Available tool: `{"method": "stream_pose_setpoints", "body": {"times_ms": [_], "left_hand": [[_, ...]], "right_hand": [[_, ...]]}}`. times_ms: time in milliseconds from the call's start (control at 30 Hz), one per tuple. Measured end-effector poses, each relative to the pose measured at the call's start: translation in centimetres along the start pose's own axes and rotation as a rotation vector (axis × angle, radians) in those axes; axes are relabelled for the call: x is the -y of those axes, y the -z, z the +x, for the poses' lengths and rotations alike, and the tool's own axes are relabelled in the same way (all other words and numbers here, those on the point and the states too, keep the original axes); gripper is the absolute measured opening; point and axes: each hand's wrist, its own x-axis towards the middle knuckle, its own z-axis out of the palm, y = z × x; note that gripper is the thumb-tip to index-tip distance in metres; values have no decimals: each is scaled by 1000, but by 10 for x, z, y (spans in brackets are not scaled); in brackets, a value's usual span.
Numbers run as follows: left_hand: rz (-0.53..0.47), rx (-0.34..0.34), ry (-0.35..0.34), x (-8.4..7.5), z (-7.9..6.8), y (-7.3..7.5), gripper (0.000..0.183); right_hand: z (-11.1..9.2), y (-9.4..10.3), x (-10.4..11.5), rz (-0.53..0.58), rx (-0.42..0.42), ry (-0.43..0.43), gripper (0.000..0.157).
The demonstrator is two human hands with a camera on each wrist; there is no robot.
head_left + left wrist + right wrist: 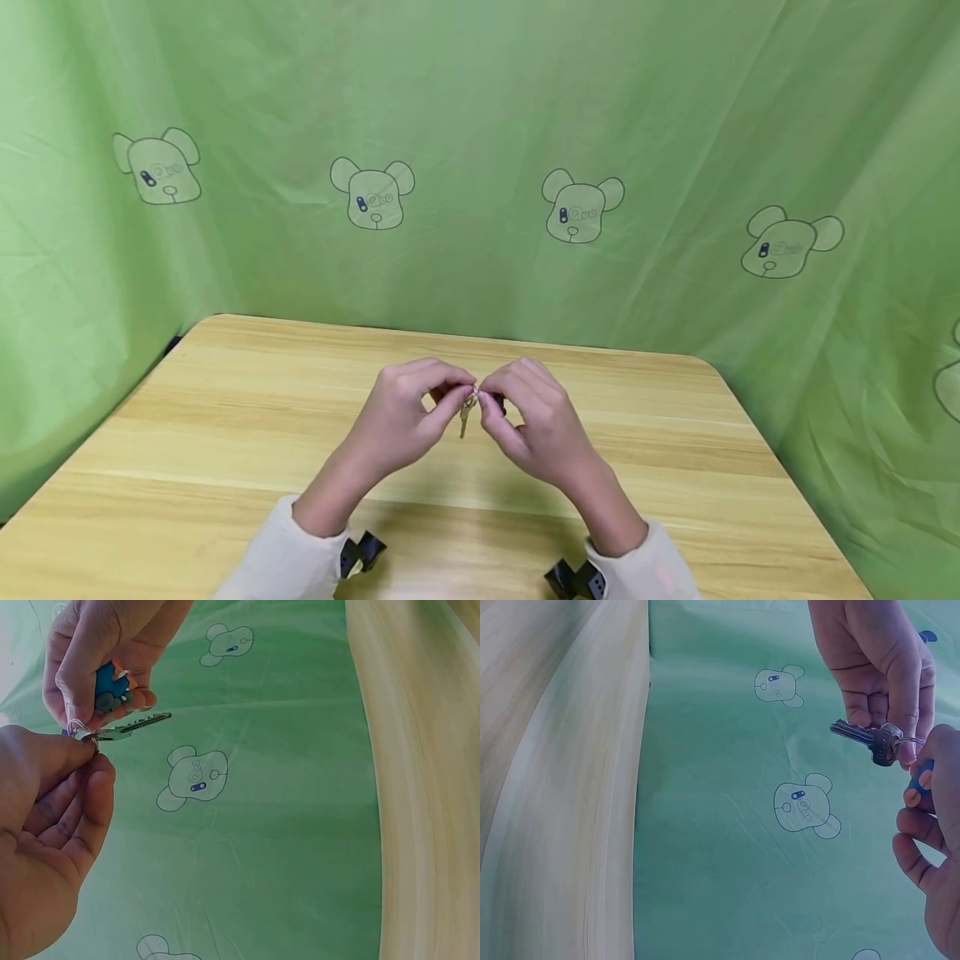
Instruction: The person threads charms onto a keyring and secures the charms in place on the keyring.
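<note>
Held up over the table between both hands is a metal key ring (78, 727). My left hand (405, 412) pinches it between thumb and forefinger, beside the heads of the keys. Keys (464, 418) dangle from the ring with their toothed blades down; in the right wrist view the keys (866, 738) overlap each other. My right hand (536, 417) pinches at the ring's other side, its fingertips almost meeting the left ones. A small blue and orange charm (112, 686) hangs under the right fingers, partly hidden by them.
The wooden table (247, 400) spreads beneath both hands. A green curtain (480, 100) printed with bear heads surrounds its back and sides. Black wrist mounts (363, 553) stick out from the light sleeves (288, 554).
</note>
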Motion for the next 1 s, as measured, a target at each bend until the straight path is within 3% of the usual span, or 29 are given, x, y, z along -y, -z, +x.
{"method": "stream_pose_setpoints", "body": {"times_ms": [1000], "left_hand": [[-70, -7, 99, 0, -1, 4, 7]], "right_hand": [[3, -2, 6, -46, -10, 56, 11]]}}
